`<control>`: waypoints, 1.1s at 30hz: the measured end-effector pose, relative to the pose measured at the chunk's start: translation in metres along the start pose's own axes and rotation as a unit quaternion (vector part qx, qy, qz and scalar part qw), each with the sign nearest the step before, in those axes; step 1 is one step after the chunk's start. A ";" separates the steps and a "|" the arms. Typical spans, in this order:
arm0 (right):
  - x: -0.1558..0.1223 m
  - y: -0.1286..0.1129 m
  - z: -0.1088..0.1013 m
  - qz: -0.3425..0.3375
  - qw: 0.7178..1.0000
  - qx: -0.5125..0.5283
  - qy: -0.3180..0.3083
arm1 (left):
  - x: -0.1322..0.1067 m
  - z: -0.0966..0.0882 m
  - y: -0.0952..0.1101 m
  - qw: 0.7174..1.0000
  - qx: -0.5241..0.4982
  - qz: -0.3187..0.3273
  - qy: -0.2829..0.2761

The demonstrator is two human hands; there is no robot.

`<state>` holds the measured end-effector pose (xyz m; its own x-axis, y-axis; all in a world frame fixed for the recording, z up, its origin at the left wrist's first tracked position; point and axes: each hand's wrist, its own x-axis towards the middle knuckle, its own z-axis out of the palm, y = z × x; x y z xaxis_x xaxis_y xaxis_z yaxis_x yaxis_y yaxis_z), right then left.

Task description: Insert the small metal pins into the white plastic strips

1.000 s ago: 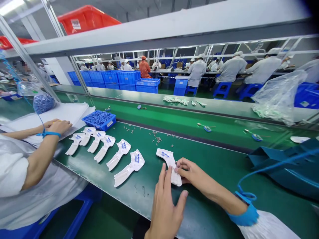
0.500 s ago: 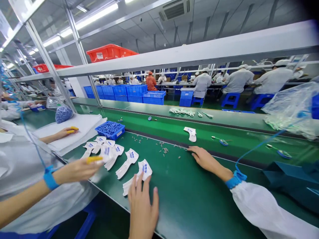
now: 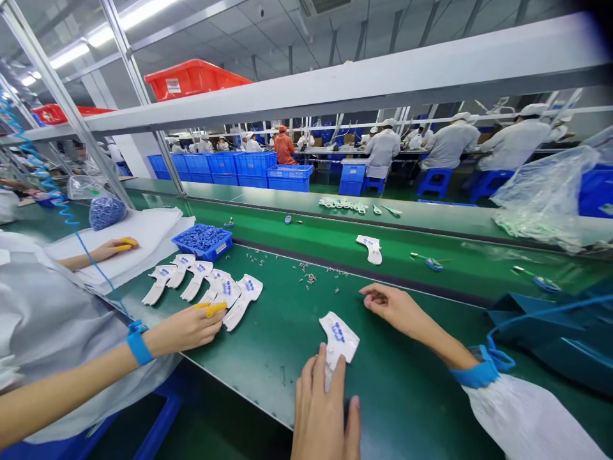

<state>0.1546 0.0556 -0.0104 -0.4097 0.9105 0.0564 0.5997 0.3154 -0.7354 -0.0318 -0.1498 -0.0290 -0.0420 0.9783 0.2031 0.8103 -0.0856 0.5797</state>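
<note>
My left hand [image 3: 325, 409] lies with fingers stretched over the narrow end of a white plastic handle-shaped shell [image 3: 341, 337] with blue inserts. The shell rests on the green worktable, and the thumb is apart from it. To the right, my right hand [image 3: 397, 310] hovers near the table's far edge, fingers curled together; anything in them is hidden or too small to make out. Small metal screws [image 3: 311, 279] lie scattered left of that hand. A co-worker's hand with yellow finger covers [image 3: 191, 326] touches a group of similar white shells [image 3: 244, 297].
A blue tray of small blue parts [image 3: 204, 239] stands at the left. Beyond the table runs a green conveyor [image 3: 268, 233] carrying one white shell [image 3: 370, 248] and blue-ended parts [image 3: 433, 264]. Dark green folded material [image 3: 550, 338] lies at right. A blue cord hangs from my right wrist.
My left hand has slid the white shell rightwards, away from the group. My right hand's fingers have drawn back from the conveyor edge and curled. The co-worker's hand has moved onto the shells.
</note>
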 end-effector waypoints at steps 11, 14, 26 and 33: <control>-0.107 -0.058 0.016 0.106 0.980 0.127 -0.114 | 0.030 -0.036 -0.003 0.966 -0.140 0.116 -0.183; -0.116 -0.057 0.020 0.119 0.983 0.102 -0.097 | 0.037 -0.036 0.005 0.967 -0.087 0.142 -0.194; -0.115 -0.038 0.028 0.124 0.982 0.135 -0.054 | 0.007 -0.062 0.002 0.952 -0.051 0.139 -0.269; -0.115 -0.033 0.024 0.143 0.975 0.159 -0.052 | 0.036 -0.051 0.000 0.944 -0.061 0.193 -0.262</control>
<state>0.1660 -0.0662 -0.0090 -0.3341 0.9118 -0.2389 0.4630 -0.0621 -0.8842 -0.0630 -0.1241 0.0182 0.5635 0.8260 0.0176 0.6312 -0.4441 0.6359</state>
